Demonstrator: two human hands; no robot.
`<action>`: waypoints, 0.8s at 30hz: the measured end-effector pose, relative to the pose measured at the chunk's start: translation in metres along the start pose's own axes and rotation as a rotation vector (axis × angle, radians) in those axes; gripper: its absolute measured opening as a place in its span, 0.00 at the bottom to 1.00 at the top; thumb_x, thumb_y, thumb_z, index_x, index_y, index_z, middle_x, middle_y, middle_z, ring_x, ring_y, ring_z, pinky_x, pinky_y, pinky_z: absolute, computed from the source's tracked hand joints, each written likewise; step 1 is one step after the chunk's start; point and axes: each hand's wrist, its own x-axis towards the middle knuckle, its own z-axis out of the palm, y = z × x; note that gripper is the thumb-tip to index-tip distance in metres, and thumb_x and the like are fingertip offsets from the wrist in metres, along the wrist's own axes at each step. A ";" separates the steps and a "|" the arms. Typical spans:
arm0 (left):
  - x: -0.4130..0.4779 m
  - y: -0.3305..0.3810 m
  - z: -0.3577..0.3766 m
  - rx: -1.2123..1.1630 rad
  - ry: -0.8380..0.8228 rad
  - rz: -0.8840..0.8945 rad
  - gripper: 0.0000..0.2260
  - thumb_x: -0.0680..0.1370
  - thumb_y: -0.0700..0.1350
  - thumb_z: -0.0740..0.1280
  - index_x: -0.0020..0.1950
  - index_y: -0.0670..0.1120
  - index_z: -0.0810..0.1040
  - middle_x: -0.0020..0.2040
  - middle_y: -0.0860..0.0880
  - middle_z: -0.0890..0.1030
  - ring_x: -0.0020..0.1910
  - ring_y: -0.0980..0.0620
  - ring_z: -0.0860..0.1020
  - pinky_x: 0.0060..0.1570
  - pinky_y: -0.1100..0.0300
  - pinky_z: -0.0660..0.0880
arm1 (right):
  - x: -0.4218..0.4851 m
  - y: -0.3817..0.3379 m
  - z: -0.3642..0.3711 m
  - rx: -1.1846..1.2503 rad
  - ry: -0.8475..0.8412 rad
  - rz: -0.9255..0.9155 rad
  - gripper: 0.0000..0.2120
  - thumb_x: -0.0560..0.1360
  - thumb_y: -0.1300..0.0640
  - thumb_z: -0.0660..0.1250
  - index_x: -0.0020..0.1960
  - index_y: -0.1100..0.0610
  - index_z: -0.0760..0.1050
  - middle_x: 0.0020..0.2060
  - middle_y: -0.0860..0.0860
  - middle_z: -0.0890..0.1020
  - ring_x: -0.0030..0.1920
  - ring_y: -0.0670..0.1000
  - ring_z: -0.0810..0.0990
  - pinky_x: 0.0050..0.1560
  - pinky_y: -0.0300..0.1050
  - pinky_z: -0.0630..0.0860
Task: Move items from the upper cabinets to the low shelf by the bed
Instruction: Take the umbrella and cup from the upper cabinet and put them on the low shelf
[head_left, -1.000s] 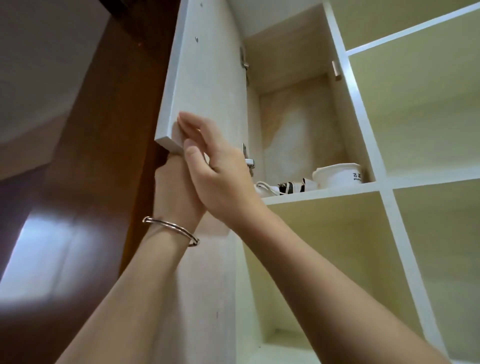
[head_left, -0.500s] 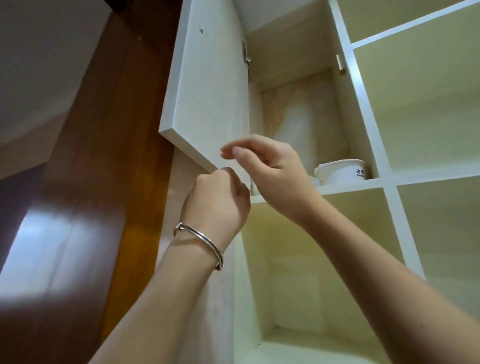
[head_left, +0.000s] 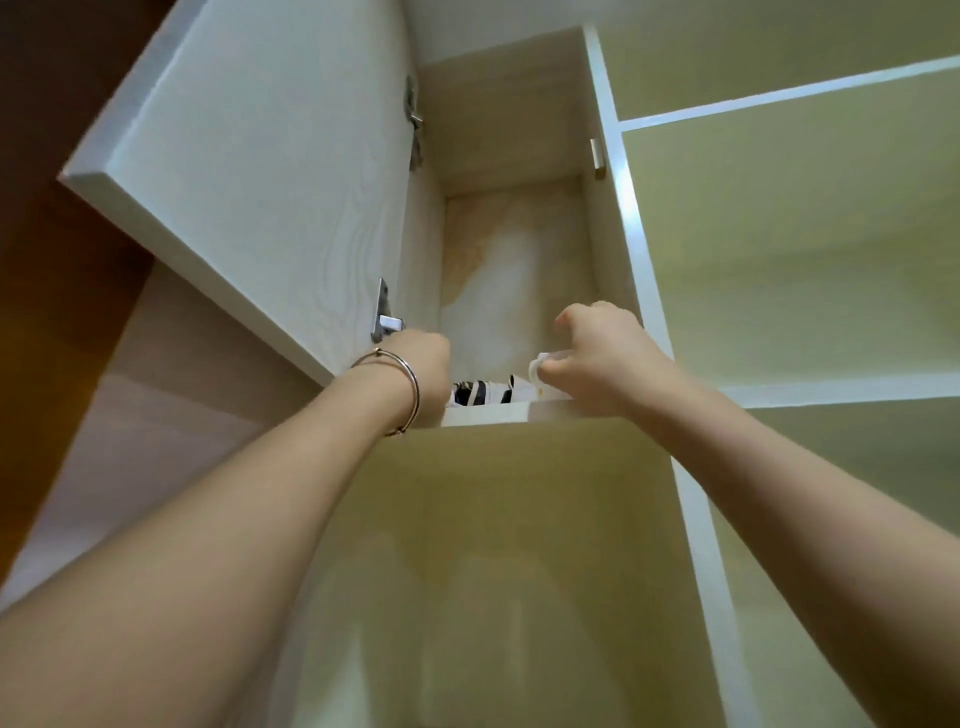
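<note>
The upper cabinet's door (head_left: 270, 171) stands swung open to the left. On its shelf (head_left: 488, 413) lies a black-and-white striped item (head_left: 480, 392), with a white bowl (head_left: 537, 366) to its right, mostly hidden. My left hand (head_left: 423, 374), with a metal bangle on the wrist, reaches over the shelf's left end and touches the striped item; its fingers are hidden. My right hand (head_left: 597, 353) is curled around the white bowl's rim at the shelf's right side.
Open cream compartments (head_left: 779, 249) lie to the right, and a deep one (head_left: 519, 571) sits below the shelf. A metal hinge (head_left: 384, 317) sticks out by my left wrist. Dark brown wood panelling (head_left: 62, 312) is at the far left.
Both hands left the door's edge and moved right and up into the open cabinet. The right hand has closed around the white bowl, the left has reached the striped item.
</note>
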 end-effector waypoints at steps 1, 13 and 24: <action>0.006 0.002 0.002 0.012 -0.037 0.008 0.17 0.75 0.43 0.62 0.63 0.41 0.72 0.59 0.41 0.78 0.59 0.42 0.76 0.58 0.52 0.75 | 0.002 -0.003 0.001 -0.041 -0.024 0.023 0.09 0.73 0.55 0.60 0.39 0.60 0.70 0.48 0.59 0.72 0.49 0.60 0.71 0.43 0.43 0.65; 0.019 0.009 -0.007 0.092 -0.259 0.027 0.17 0.73 0.55 0.63 0.31 0.44 0.70 0.34 0.47 0.75 0.41 0.44 0.74 0.43 0.58 0.69 | 0.005 -0.006 0.007 -0.012 -0.070 0.094 0.12 0.73 0.53 0.59 0.41 0.61 0.74 0.42 0.57 0.77 0.41 0.59 0.73 0.40 0.42 0.71; -0.029 0.019 -0.063 0.176 -0.023 0.066 0.21 0.71 0.57 0.67 0.27 0.44 0.67 0.25 0.48 0.72 0.25 0.52 0.69 0.29 0.61 0.67 | -0.006 -0.015 -0.024 0.192 0.142 0.021 0.16 0.69 0.55 0.63 0.48 0.66 0.78 0.47 0.63 0.82 0.37 0.53 0.69 0.39 0.44 0.74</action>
